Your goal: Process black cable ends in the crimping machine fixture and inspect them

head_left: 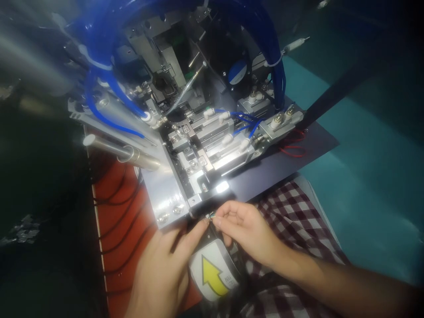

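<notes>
My left hand (168,256) is at the lower middle, just below the front edge of a metal machine (212,150), its thumb tip against a tiny pale and greenish piece (210,216). From the right, my right hand (247,225) pinches the same small piece, which looks like a thin wire end, between thumb and index finger. The fingertips of both hands nearly meet there. Under them sits a rounded part with a white label (213,269) bearing a yellow arrow. The other fingers of my left hand are partly hidden by the metal plate.
Thick blue tubes (273,39) arch over the machine. A metal rod (115,150) sticks out at the left above an orange-red surface (115,229) with dark cables. Checkered cloth (291,212) covers my lap, and a teal floor (364,190) lies at the right.
</notes>
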Demonstrator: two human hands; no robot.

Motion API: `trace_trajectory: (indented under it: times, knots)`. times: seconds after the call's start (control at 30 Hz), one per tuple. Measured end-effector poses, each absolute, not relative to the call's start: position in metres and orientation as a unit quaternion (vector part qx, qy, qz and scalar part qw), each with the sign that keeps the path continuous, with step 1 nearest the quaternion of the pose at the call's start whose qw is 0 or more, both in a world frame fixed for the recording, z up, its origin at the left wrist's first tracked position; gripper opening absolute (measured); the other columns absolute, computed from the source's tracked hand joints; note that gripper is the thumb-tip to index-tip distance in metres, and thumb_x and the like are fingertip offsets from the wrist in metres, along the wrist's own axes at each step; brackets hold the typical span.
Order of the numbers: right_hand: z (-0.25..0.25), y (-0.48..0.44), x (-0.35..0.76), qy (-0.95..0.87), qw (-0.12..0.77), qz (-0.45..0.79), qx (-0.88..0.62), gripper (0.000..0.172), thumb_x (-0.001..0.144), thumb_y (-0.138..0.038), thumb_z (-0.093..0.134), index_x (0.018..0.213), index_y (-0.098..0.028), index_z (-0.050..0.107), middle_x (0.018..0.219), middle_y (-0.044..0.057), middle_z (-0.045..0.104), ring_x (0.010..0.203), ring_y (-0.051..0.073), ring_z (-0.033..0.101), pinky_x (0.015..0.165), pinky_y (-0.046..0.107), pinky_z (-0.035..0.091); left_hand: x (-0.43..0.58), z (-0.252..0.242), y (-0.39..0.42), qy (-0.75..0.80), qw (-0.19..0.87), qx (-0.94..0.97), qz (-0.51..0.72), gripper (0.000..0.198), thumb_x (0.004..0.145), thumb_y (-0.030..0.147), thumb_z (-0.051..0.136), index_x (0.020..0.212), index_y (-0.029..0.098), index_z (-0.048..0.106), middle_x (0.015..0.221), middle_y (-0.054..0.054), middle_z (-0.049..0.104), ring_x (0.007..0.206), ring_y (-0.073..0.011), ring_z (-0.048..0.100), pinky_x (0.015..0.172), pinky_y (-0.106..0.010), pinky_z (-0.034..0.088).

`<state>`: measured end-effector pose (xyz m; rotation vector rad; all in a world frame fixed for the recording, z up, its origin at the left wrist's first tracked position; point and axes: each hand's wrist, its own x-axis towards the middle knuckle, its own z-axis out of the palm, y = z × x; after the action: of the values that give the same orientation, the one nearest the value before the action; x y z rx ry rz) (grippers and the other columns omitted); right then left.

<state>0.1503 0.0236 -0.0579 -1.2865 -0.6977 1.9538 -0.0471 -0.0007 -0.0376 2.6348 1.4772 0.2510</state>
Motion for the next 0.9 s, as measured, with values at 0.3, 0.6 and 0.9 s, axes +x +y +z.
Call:
trace_trajectory:
  times: [0.3,0.6,0.9]
  knots:
    - [-0.055,0.027,0.150,-0.277,0.342,0.749,-0.495,0.006,0.079,-0.017,0.063,0.074,-0.014,0.060,0.051,-0.007,0.053,0.047,0.006,0.048,0.050,0.020,0.038,-0.047,-0.037,0.001,0.481,0.056,0.871,0.085,0.050,0.089,0.010,0.040,0.133,0.031,0.051,0.115,-0.006,0.057,0.094,-0.0185,0.057,0.071,-0.024,0.051]
    - [-0.055,0.036,0.152,-0.294,0.316,0.759,-0.488,0.009,0.078,-0.011,0.058,0.071,-0.015,0.059,0.048,-0.006,0.054,0.047,0.008,0.050,0.055,0.021,0.041,-0.046,-0.046,-0.003,0.495,0.055,0.856,0.137,0.047,0.089,0.008,0.038,0.128,0.030,0.054,0.113,-0.005,0.059,0.095,-0.0185,0.057,0.072,-0.025,0.048]
    - [-0.056,0.036,0.150,-0.342,0.322,0.721,-0.510,0.018,0.084,-0.028,0.059,0.072,-0.016,0.055,0.052,-0.006,0.053,0.048,0.008,0.051,0.055,0.023,0.042,-0.046,-0.043,-0.002,0.479,0.048,0.868,0.122,0.049,0.089,0.005,0.035,0.130,0.026,0.052,0.116,-0.008,0.056,0.099,-0.0199,0.055,0.072,-0.027,0.048]
